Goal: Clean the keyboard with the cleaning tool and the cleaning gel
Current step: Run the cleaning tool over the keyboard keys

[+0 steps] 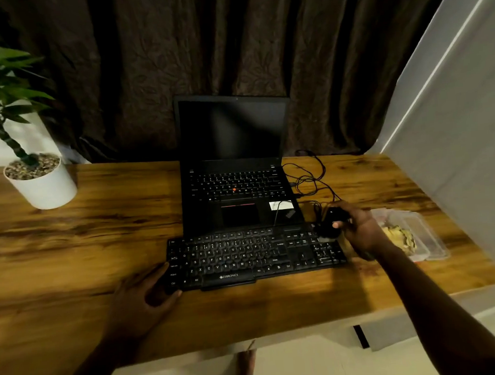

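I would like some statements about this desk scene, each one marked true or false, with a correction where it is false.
1. The laptop has a dark screen. True.
2. The left hand holds the right end of the keyboard. False: it holds the left end.
3. The right hand grips a dark object over the keyboard's far right corner. True.
4. The potted plant stands to the right of the laptop. False: it stands to the left.
5. The clear container lies on the keyboard. False: it lies on the table, to the right of the keyboard.
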Demonstrator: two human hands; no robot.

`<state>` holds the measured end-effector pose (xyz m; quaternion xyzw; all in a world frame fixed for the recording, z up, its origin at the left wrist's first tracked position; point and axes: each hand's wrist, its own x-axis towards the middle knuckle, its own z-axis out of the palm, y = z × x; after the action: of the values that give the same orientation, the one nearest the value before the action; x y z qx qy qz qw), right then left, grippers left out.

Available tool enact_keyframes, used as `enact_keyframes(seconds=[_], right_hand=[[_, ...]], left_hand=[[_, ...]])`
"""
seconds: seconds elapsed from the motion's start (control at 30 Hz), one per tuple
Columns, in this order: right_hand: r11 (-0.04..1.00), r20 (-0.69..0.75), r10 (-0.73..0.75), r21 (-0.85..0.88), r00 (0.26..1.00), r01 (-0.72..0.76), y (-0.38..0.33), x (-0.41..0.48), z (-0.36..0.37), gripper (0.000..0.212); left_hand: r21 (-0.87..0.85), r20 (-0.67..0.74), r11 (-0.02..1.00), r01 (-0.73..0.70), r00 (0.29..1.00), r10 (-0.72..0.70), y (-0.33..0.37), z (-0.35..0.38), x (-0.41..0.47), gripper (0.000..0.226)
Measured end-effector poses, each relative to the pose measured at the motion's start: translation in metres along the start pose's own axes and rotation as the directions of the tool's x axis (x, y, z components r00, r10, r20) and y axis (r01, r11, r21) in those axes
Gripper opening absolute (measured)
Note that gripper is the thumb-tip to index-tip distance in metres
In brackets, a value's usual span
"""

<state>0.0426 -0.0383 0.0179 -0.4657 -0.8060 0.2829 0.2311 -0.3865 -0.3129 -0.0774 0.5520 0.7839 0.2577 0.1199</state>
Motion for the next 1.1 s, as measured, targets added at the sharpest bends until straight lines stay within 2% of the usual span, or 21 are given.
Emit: enact_keyframes(seconds=[0.1,0.4,0.5,0.7,0.97,1.1], right_hand=[[0.998,-0.032,0.064,-0.028,0.997,-0.065,0.009,-0.004,-0.013,0.046],[0.999,0.021,-0.030,0.018,0.999,0.030,-0.020,0.003,0.019,0.040],[1.000,0.015,0.013,0.009,1.000,-0.013,-0.008,-0.001,0.008,0.041],[0.984,-0.043,0.044,-0.173,0.998,-0.051,0.015,-0.005,-0.006,0.053],[0.995,-0.040,-0.094,-0.047,0.995,0.092,-0.012,-0.006,0.018,0.036],[0.994,-0.062,-0.054,-0.095,0.997,0.048,0.007,-0.013,0.000,0.033]], left_hand=[[0.010,-0.006,1.000,-0.014,1.000,0.014,0.001,-0.001,0.000,0.088],[0.004,-0.018,1.000,-0.020,1.000,0.020,0.007,-0.004,-0.001,0.096],[-0.023,-0.014,1.000,-0.002,1.000,0.002,0.009,-0.006,-0.002,0.097],[-0.003,0.016,1.000,-0.002,1.000,0.002,-0.001,0.000,0.001,0.091],[-0.038,-0.002,0.999,-0.003,1.000,0.003,0.005,-0.004,-0.001,0.097],[-0.018,-0.016,1.000,0.008,1.000,-0.008,0.006,-0.002,-0.001,0.100]])
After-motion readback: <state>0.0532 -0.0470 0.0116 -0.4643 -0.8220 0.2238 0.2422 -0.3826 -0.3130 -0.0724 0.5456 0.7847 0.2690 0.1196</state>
